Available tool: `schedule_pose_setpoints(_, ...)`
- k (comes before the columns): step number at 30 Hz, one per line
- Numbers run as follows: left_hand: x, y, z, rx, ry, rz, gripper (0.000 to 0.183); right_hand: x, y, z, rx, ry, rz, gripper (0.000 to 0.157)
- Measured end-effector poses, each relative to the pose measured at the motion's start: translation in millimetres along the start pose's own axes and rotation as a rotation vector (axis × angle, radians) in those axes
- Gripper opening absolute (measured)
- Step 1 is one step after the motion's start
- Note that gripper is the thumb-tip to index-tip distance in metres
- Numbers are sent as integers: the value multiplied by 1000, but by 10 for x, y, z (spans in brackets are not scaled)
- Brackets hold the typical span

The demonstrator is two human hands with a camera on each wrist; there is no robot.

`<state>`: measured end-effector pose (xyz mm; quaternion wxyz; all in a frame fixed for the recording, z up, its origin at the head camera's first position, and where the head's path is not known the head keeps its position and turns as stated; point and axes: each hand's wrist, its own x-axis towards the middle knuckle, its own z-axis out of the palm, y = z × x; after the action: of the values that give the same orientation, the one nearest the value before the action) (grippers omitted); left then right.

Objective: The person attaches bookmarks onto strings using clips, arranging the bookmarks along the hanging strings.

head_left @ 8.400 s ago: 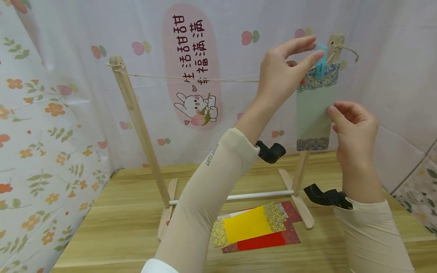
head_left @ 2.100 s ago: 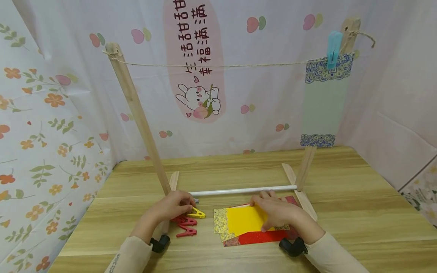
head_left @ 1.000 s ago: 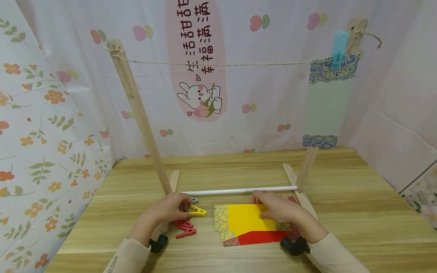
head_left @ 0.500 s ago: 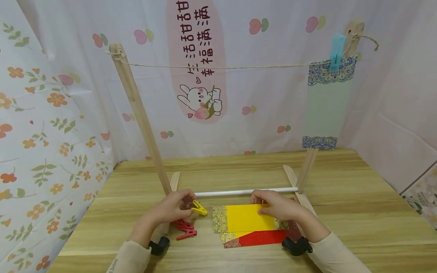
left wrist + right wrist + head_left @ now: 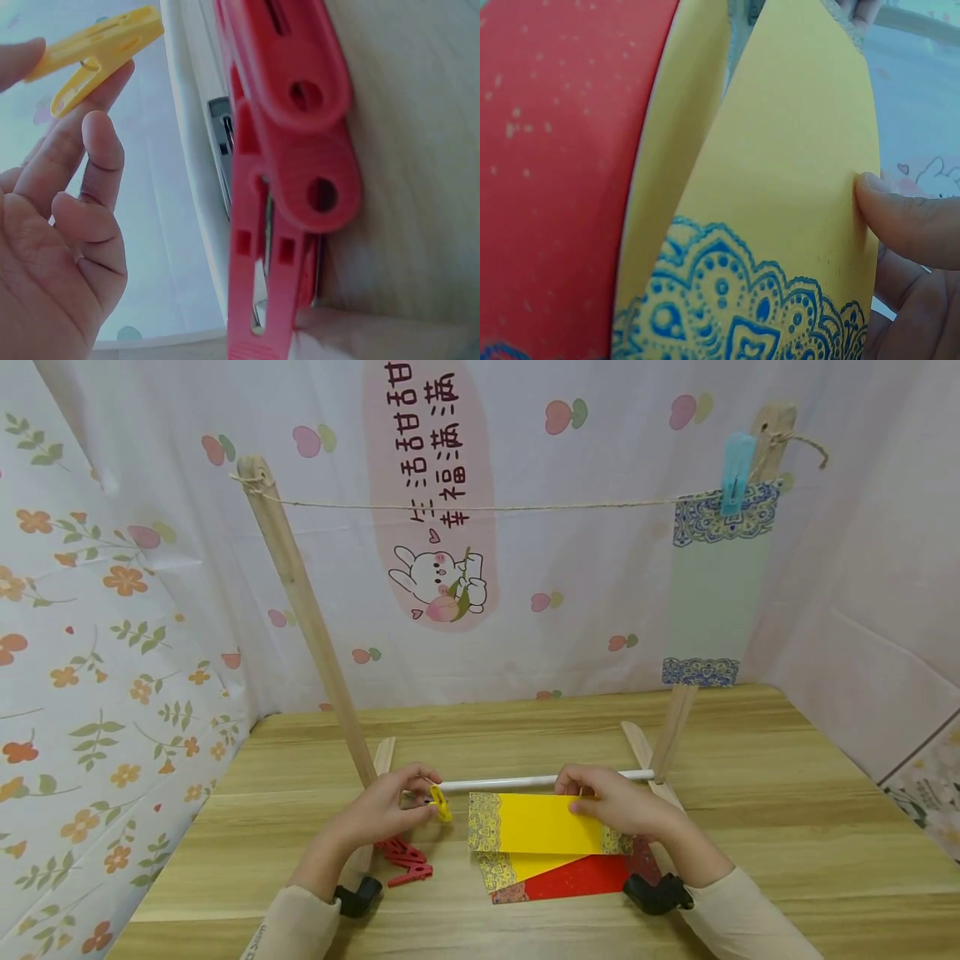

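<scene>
My left hand (image 5: pixel 382 810) pinches a yellow clothespin (image 5: pixel 441 804) between thumb and index finger, just above the table. In the left wrist view the yellow clothespin (image 5: pixel 105 49) is held by its handle ends. My right hand (image 5: pixel 618 800) pinches the upper edge of a yellow card (image 5: pixel 551 823) with blue patterned ends, lifted off the pile. Under it lie another yellow card (image 5: pixel 536 866) and a red card (image 5: pixel 577 878). A pale green card (image 5: pixel 708 597) hangs at the right end of the string (image 5: pixel 555 508), clipped by a light blue clothespin (image 5: pixel 737 472).
Red clothespins (image 5: pixel 405 862) lie below my left hand. Two wooden posts (image 5: pixel 303 618) carry the string, joined low down by a white rod (image 5: pixel 517 782). Behind stands a printed curtain (image 5: pixel 570 593); all rests on a wood-grain table (image 5: pixel 450 931).
My left hand has picked up the yellow clothespin from beside the red ones and turned it. My right hand has raised the top yellow card from the pile. Earlier, both hands were at the hanging green card.
</scene>
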<state>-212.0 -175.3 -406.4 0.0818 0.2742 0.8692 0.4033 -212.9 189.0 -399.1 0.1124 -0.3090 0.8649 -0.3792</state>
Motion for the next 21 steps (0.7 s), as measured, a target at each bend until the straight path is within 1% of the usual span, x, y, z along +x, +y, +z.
schedule_pose_setpoints(3,16,17,6,12,15,18,34,-13,-2,-30,3,21,-16,9)
schedule_pose_setpoints(7,24,36,13,11,17,52,32,-29,-5,-72,-6,48,-35,8)
schedule_pose_setpoints(13,45,71,16,5,40,84,30,-51,-12,-128,-11,83,-25,9)
schedule_pose_setpoints(17,65,131,24,-1,97,93,34,-64,-13,-165,2,101,-24,8)
schedule_pose_setpoints(19,80,162,28,7,143,95,40,-71,-17,-187,7,108,-23,7)
schedule_pose_setpoints(21,97,201,28,16,191,80,44,-78,-23,-209,17,115,-21,7)
